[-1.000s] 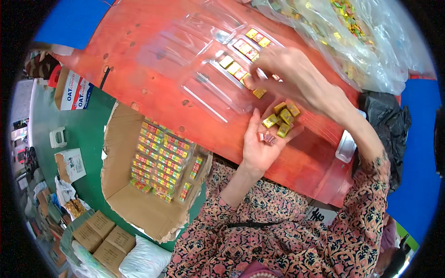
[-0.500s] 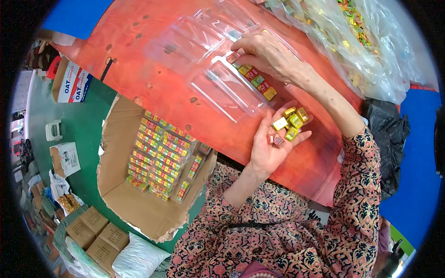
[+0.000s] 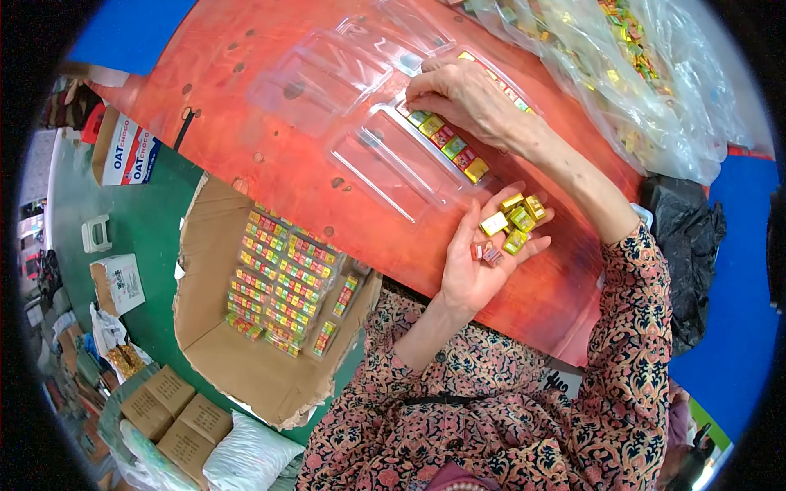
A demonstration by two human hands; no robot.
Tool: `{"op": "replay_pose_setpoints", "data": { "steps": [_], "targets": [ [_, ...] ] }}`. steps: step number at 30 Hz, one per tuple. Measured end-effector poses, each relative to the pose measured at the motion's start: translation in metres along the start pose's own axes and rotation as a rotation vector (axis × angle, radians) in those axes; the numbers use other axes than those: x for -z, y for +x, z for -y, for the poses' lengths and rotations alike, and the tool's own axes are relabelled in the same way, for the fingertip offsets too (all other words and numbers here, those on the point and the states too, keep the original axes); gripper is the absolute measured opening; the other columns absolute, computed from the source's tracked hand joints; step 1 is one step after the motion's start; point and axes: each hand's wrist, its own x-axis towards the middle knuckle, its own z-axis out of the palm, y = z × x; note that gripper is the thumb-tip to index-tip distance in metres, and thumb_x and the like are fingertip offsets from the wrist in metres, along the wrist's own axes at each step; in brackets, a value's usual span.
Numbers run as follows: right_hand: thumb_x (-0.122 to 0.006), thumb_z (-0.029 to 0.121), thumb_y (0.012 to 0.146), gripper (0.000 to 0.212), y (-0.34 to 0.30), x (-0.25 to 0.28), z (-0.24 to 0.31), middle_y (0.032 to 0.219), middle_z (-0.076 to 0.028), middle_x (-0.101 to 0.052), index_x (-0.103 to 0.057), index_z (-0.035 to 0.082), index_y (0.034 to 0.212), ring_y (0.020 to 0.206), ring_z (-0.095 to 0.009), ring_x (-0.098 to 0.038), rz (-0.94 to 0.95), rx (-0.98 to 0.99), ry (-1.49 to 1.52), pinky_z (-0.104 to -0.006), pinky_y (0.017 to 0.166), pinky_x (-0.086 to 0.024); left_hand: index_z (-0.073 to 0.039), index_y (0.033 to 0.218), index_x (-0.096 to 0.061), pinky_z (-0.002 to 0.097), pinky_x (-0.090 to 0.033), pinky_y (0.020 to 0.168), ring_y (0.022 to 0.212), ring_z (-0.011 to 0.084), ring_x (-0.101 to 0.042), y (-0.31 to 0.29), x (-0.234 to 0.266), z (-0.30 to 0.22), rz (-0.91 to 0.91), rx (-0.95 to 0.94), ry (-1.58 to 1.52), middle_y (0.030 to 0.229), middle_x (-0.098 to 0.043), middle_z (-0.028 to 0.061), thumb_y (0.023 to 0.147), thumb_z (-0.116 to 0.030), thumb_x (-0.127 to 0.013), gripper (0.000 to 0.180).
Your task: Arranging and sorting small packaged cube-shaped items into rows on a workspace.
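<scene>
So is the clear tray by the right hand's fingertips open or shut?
Open: no lid covers the wrapped pieces in the clear tray beside the right hand.

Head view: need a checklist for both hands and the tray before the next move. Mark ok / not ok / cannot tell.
1. Left hand palm up beneath the loose blocks: ok.
2. Loose blocks secured: not ok, piled on an open palm with nothing closed over them.
3. Right hand at the near clear tray: ok, over the upper-left end of its row.
4. Right-hand grip on a block: cannot tell, hidden by the hand itself.
5. Visible block row in line: ok, side by side.
6. More blocks in the plastic bag: ok, colours show inside.
</scene>
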Motion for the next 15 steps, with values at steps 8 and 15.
{"op": "replay_pose_setpoints", "data": {
  "steps": [8,15],
  "targets": [
    [-0.056,0.023,0.086,0.026,-0.013,0.046,0.027,0.075,-0.002,-0.056,-0.063,0.001,0.097,0.071,-0.005,-0.050,0.062,-0.403,0.301,-0.0210,0.059,-0.041,-0.004,0.133,-0.031,0.0510,-0.033,0.099,0.124,0.0320,-0.037,-0.001,-0.002,-0.001,0.010,-0.016,0.037,0.131,-0.041,0.0157,0.094,-0.042,-0.034,0.054],
    [-0.059,0.018,0.085,0.038,-0.061,0.064,0.030,0.085,-0.002,-0.056,-0.050,-0.002,0.116,0.076,-0.007,-0.053,0.017,-0.625,0.867,-0.0207,0.068,-0.044,-0.002,0.134,-0.028,0.0527,-0.030,0.101,0.126,0.0326,-0.033,-0.005,0.000,-0.006,0.004,-0.033,0.032,0.133,-0.039,0.0172,0.094,-0.038,-0.033,0.054]
  ]
}}
